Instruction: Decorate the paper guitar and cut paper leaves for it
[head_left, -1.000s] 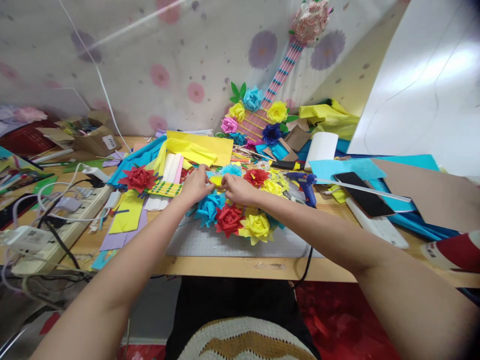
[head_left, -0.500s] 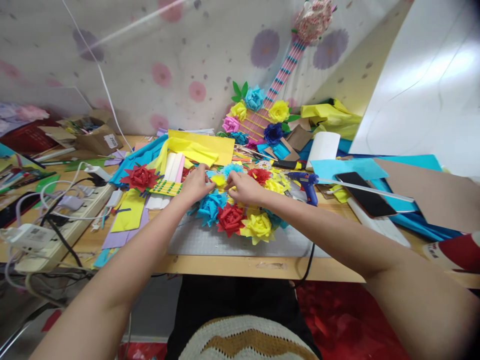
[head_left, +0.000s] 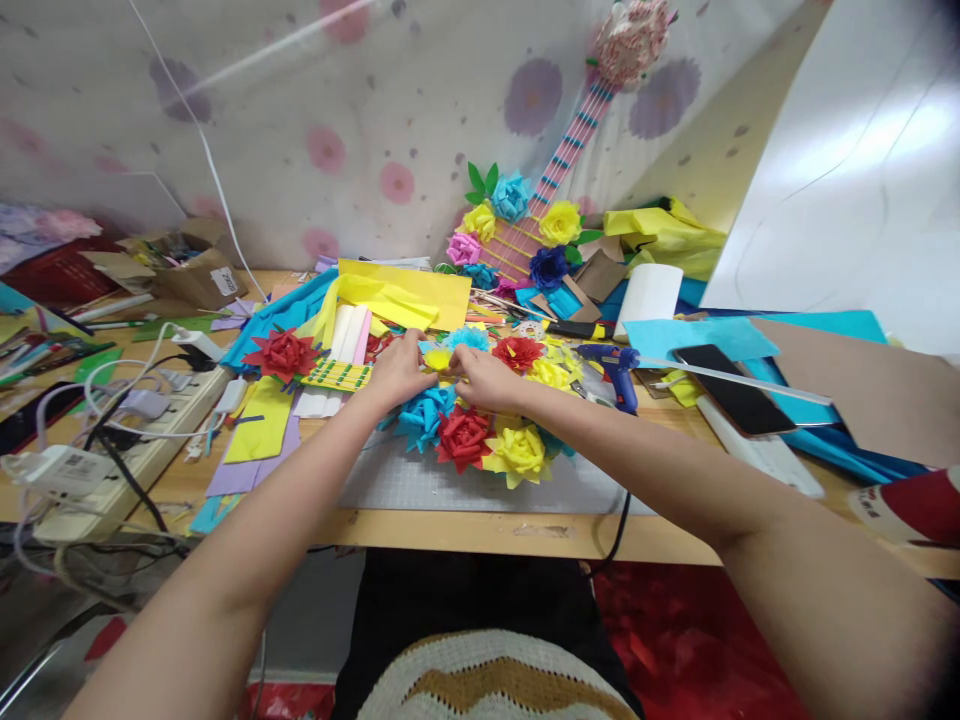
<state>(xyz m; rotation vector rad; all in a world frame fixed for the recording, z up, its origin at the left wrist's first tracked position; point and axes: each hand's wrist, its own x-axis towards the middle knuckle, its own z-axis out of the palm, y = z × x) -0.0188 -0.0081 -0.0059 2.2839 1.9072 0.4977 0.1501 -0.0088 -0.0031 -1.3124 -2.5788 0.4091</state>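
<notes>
A small yellow paper flower (head_left: 437, 359) sits between my two hands, above the paper-flower guitar on the table. My left hand (head_left: 401, 370) is closed with its fingertips at the flower's left edge. From the other side my right hand (head_left: 480, 378) pinches at its right edge, fingers curled. Around them are a blue paper flower (head_left: 424, 418), a red paper flower (head_left: 463, 438) and a larger yellow paper flower (head_left: 517, 452). The guitar's yellow neck (head_left: 337, 375) extends left to a red flower (head_left: 283, 355). My hands hide part of its body.
A blue glue gun (head_left: 616, 372) stands to the right, near a phone (head_left: 735, 390). On the left lies a power strip (head_left: 135, 455) with tangled cables. A pink flower-covered guitar (head_left: 517, 245) leans against the back. Beneath the flowers is a grey cutting mat (head_left: 420, 490).
My right fingers parted a little from the yellow flower, then came back against it. My left hand has stayed beside it. The view has shifted slightly.
</notes>
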